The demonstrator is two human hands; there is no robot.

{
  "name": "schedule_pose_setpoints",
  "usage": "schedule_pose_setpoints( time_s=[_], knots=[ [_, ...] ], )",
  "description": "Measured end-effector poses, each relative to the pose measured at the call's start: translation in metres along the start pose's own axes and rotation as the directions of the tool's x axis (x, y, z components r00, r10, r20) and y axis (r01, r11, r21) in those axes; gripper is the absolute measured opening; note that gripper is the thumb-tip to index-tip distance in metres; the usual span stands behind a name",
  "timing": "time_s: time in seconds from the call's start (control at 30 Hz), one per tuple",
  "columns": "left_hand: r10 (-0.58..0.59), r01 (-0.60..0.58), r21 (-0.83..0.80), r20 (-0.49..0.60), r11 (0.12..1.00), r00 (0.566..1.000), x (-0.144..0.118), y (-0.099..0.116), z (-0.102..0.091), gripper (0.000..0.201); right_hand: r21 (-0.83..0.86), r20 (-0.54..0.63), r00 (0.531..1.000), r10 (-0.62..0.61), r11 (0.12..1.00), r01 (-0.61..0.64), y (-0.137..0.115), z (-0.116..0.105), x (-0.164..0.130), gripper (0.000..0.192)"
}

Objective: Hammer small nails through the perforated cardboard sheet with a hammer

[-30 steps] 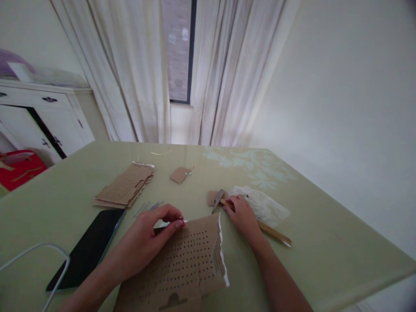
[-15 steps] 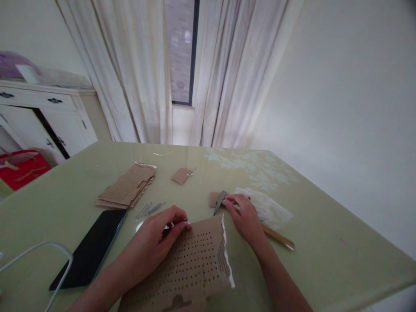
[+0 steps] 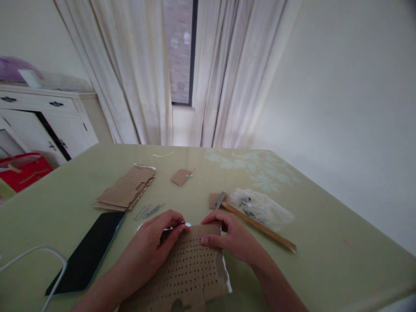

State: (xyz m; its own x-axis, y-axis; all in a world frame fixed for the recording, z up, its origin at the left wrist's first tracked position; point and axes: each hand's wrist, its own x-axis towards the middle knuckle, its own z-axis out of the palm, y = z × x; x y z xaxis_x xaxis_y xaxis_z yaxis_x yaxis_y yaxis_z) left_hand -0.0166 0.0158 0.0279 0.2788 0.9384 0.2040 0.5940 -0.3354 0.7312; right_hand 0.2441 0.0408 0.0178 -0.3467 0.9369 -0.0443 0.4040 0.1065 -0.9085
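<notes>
A perforated piece of cardboard (image 3: 190,264) with rows of small holes and a torn, layered right edge lies in front of me. At its upper left edge, my left hand (image 3: 159,238) pinches thumb and forefinger together; what is between the fingertips is too small to make out. My right hand (image 3: 235,238) grips the cardboard's upper right corner, thumb on top and fingers over the far edge. Just beyond that hand rests a hammer (image 3: 260,225) with a wooden handle, its head on a small brown card (image 3: 213,200). Several nails (image 3: 152,210) lie beyond my left hand.
To the left are a black phone (image 3: 89,251), a white cable (image 3: 48,249) and a stack of perforated cardboard (image 3: 126,188). A brown tag (image 3: 181,177) lies farther back. A clear plastic bag (image 3: 266,210) with small dark pieces sits beside the hammer.
My right hand has let go of the hammer near its head and come back to the cardboard's upper right corner. The hammer stays on the table. My left hand keeps its pinch.
</notes>
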Motion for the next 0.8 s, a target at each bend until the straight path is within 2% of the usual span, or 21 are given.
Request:
schedule_pose_setpoints(
  time_s=[0.2, 0.37, 0.43, 0.53, 0.63, 0.73, 0.8],
  knots=[
    [-0.017, 0.016, -0.029, -0.030, 0.999, 0.999, -0.003, -0.008, 0.002, 0.021, 0.039, 0.028, 0.999, 0.020, 0.999, -0.021, 0.004, -0.001, 0.000, 0.042],
    [0.008, -0.008, 0.001, -0.051, 1.000, 0.999, -0.005, -0.010, 0.005, 0.020, 0.046, 0.045, 0.999, -0.024, 0.999, 0.022, 0.005, 0.000, 0.000, 0.041],
    [0.037, -0.036, 0.012, -0.061, 0.999, 0.997, -0.006, -0.009, 0.006, 0.020, -0.009, 0.023, 0.996, -0.084, 0.996, 0.085, 0.006, -0.001, 0.002, 0.045],
    [0.096, -0.093, 0.037, -0.089, 0.995, 0.991, -0.007, -0.009, 0.007, 0.020, -0.172, -0.088, 0.984, -0.157, 0.975, 0.140, 0.011, -0.009, 0.008, 0.044],
    [0.144, -0.137, 0.065, -0.117, 0.988, 0.983, -0.007, -0.011, 0.008, 0.017, -0.312, -0.258, 0.958, -0.123, 0.949, 0.038, 0.023, -0.025, 0.017, 0.057],
    [0.164, -0.154, 0.083, -0.128, 0.985, 0.978, -0.007, -0.014, 0.009, 0.015, -0.480, -0.384, 0.920, -0.081, 0.869, -0.124, 0.038, -0.039, 0.023, 0.032],
    [0.164, -0.153, 0.084, -0.132, 0.985, 0.978, -0.007, -0.015, 0.010, 0.015, -0.584, -0.390, 0.919, -0.056, 0.787, -0.199, 0.045, -0.041, 0.025, 0.023]
  ],
)
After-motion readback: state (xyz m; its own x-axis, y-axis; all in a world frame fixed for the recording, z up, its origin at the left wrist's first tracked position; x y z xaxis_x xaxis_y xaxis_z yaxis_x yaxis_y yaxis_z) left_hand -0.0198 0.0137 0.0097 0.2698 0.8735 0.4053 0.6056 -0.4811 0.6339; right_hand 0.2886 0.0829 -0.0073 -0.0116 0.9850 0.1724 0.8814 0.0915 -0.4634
